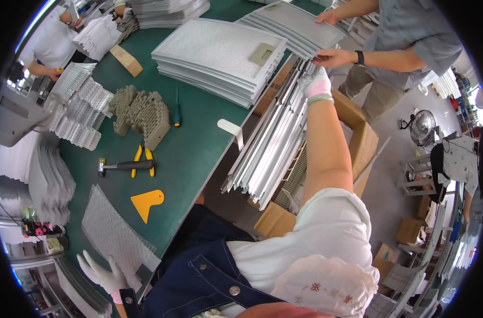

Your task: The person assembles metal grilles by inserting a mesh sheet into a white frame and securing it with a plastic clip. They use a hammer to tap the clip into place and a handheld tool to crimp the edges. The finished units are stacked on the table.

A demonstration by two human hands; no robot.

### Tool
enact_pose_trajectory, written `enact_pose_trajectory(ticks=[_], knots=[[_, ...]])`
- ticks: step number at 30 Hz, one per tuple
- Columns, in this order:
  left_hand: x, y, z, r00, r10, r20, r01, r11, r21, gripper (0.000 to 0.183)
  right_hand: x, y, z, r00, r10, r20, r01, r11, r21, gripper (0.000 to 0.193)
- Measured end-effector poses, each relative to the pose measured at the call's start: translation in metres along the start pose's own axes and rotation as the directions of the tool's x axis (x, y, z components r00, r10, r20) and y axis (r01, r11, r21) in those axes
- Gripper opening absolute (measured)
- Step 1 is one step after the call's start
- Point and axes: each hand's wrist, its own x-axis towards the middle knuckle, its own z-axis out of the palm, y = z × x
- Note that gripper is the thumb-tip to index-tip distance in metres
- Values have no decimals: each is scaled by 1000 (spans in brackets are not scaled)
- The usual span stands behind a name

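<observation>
My left hand (102, 273), in a white glove, is spread with nothing in it. It hovers at the edge of a loose sheet of silver mesh (111, 230) on the green table. My right hand (314, 85), also gloved, reaches far forward to the upper end of a bundle of long silver metal strips (270, 140). Its fingers curl over the strip ends; how many strips they grip is hidden. The strips lean in an open cardboard box (362, 146) beside the table.
On the table (196, 151) lie a hammer (127, 165), yellow-handled pliers (150, 161), a yellow scraper (147, 204), a screwdriver (177, 112), grey plastic parts (146, 114) and stacked mesh panels (215, 50). Across from me a co-worker's hands (334, 57) hold further panels (294, 26).
</observation>
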Motion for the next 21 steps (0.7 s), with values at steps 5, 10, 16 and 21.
enact_pose_trajectory(ticks=[5,10,16,21], knots=[[-10,16,7,985,172,2,-171,982,-83,71,19,18,-5,998,56,7,-56,997,61,49],[-9,25,8,981,193,31,-187,974,-130,72,26,27,-16,998,67,-19,-65,992,107,51],[-10,31,13,974,220,60,-207,963,-175,73,37,23,-25,1000,25,2,-25,991,133,44],[-13,33,17,970,232,77,-213,957,-199,72,42,19,-19,999,0,50,-4,996,89,33]])
